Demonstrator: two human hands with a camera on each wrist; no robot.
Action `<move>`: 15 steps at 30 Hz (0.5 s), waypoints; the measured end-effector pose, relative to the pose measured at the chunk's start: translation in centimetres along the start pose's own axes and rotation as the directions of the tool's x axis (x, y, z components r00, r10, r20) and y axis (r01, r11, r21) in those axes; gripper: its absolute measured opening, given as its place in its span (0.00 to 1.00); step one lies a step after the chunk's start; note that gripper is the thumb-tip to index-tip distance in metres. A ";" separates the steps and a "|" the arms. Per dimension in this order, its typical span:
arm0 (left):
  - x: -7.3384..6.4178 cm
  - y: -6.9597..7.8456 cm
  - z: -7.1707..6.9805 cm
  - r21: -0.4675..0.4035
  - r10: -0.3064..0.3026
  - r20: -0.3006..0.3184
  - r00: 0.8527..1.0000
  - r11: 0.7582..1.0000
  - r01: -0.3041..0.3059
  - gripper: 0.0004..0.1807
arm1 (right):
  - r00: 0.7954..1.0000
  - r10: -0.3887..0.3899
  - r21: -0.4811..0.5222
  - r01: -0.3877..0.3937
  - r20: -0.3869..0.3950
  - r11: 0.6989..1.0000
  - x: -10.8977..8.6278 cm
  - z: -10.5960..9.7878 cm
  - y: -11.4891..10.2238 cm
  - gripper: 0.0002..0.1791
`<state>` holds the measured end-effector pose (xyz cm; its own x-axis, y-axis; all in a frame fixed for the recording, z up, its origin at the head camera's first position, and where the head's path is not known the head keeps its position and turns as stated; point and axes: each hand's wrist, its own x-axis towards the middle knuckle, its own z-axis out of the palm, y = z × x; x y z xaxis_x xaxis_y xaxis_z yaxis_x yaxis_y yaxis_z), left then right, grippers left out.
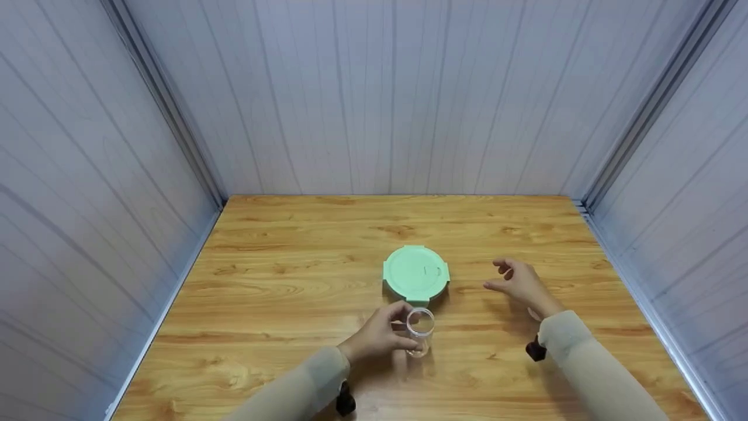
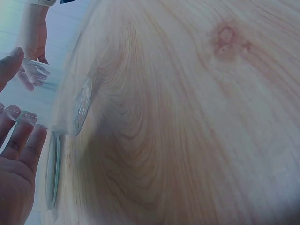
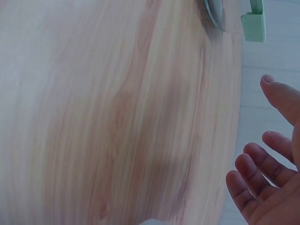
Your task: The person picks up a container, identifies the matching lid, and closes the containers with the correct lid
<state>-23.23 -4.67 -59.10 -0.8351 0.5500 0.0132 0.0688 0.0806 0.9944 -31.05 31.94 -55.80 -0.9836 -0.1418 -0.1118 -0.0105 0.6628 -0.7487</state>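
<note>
A clear, see-through cup is upright near the front middle of the table. My left hand holds it from the left side, thumb and fingers around its wall. In the left wrist view the cup shows its base close to the wood; whether it touches cannot be told. Just behind the cup sits a round food container with a mint-green lid and side clips. To the right of that container, my right hand hovers over the table with loosely bent fingers and nothing in them.
The wood-grain table carries the container. Pale panel walls close off the back and both sides, with metal strips along the side edges. Dark devices are strapped under both wrists.
</note>
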 end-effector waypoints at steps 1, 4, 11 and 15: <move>0.0 0.0 0.0 0.000 0.000 -0.001 1.000 1.000 0.000 0.30 | 1.000 -0.006 -0.009 0.006 0.002 1.000 0.0 -0.1 0.1 0.43; 0.1 -0.1 0.0 0.002 0.001 0.000 1.000 1.000 -0.001 0.30 | 0.999 -0.040 -0.054 0.040 0.000 0.998 0.0 -0.5 0.3 0.40; 0.1 -0.2 -0.1 0.008 -0.007 0.000 1.000 1.000 0.007 0.29 | 0.999 -0.050 -0.095 0.048 -0.011 0.994 -0.1 -1.4 1.0 0.38; 0.1 -0.2 -0.1 0.013 -0.008 -0.002 1.000 1.000 0.008 0.28 | 0.999 -0.039 -0.086 0.040 0.013 0.995 -0.3 -2.1 1.4 0.41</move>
<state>-23.37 -4.71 -59.25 -0.8365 0.5480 0.0051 0.0688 0.0958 0.9930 -31.12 34.51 -55.46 -0.9799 -0.1775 -0.0909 -0.0657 0.7174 -0.6935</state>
